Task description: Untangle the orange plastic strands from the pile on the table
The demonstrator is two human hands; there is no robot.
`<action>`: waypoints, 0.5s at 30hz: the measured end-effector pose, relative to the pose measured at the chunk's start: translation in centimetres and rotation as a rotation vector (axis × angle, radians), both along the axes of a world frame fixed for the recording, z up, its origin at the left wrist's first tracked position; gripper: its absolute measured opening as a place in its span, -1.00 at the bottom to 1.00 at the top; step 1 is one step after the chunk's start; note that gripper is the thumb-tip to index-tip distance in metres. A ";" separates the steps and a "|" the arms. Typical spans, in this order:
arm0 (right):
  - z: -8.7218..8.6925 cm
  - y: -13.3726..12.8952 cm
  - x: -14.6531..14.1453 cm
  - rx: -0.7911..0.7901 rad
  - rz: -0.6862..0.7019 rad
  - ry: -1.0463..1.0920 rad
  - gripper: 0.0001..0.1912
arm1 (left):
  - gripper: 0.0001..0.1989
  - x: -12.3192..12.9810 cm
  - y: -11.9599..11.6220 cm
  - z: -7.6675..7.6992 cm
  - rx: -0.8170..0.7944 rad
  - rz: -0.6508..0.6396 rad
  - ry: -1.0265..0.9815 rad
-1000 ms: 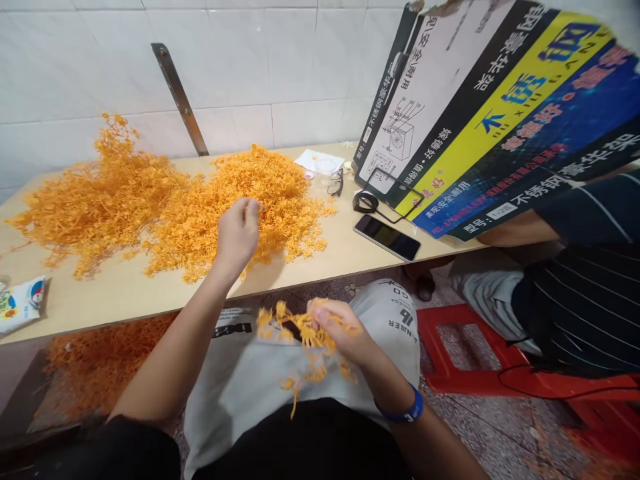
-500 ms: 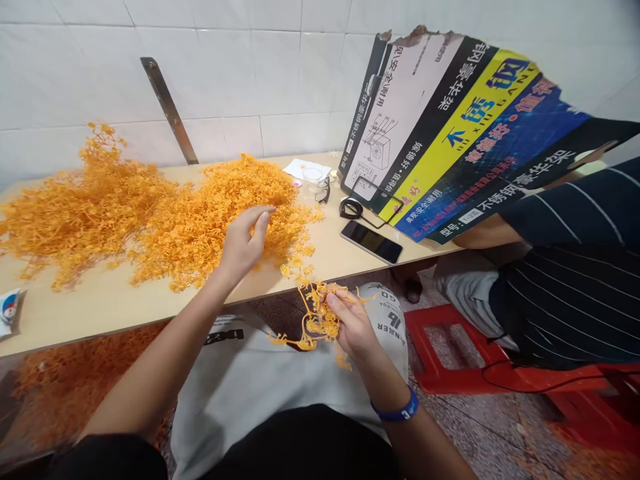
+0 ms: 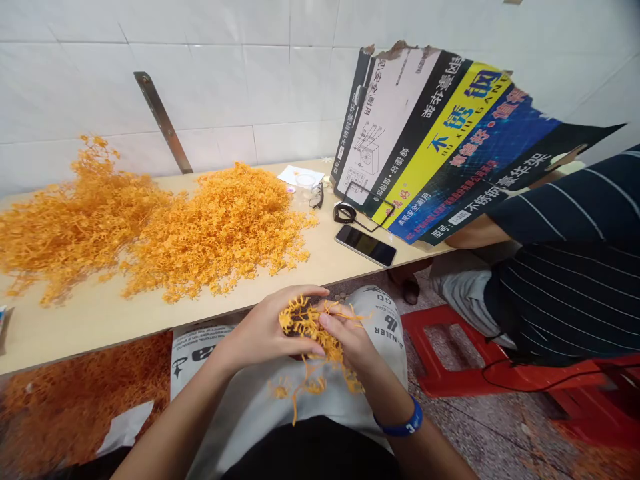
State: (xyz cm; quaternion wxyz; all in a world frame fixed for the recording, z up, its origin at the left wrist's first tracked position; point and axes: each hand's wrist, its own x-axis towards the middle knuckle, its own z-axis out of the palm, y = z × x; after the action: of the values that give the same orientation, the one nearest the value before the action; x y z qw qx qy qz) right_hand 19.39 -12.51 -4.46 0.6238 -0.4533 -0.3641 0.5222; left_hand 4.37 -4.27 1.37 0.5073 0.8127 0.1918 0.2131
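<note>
My right hand (image 3: 350,333) is closed on a small bunch of orange plastic sprigs (image 3: 320,330), held over my lap. Thin strands of the bunch hang down and stick out past the fingers. Around the bunch's left side curves my left hand (image 3: 273,327), fingers and thumb stretched apart. Whether its palm touches the sprigs I cannot tell. On the table lies a big heap of the same orange sprigs (image 3: 225,230), with a second, looser heap (image 3: 85,213) to its left.
The table (image 3: 60,337) runs along a tiled wall. On its right side are a phone (image 3: 366,245), a black watch-like band (image 3: 345,213), glasses (image 3: 317,197) and a leaning printed cardboard sheet (image 3: 450,133). A person in a striped shirt (image 3: 565,267) sits at right by a red stool (image 3: 435,353).
My left hand has come down from the heap on the table to the bunch over my lap. My right hand still grips its sprigs. The view has shifted slightly.
</note>
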 end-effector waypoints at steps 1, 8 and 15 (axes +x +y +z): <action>0.1 0.1 0.0 0.015 -0.007 -0.039 -0.60 | -0.28 0.1 -0.2 0.0 0.023 -0.001 0.005; 0.1 0.3 -0.5 0.004 -0.047 -0.092 -0.49 | -0.58 0.8 -0.3 -1.0 -0.003 0.031 0.017; -0.2 0.6 -0.5 0.149 0.137 -0.153 -0.56 | -0.67 1.4 -0.9 -1.7 -0.221 0.085 -0.146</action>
State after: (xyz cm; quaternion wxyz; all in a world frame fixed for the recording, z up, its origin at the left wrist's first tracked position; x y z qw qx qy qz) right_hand 18.91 -11.88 -4.68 0.5891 -0.4182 -0.4785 0.4991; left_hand 5.74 -5.21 -0.32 0.5969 0.7253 0.2109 0.2705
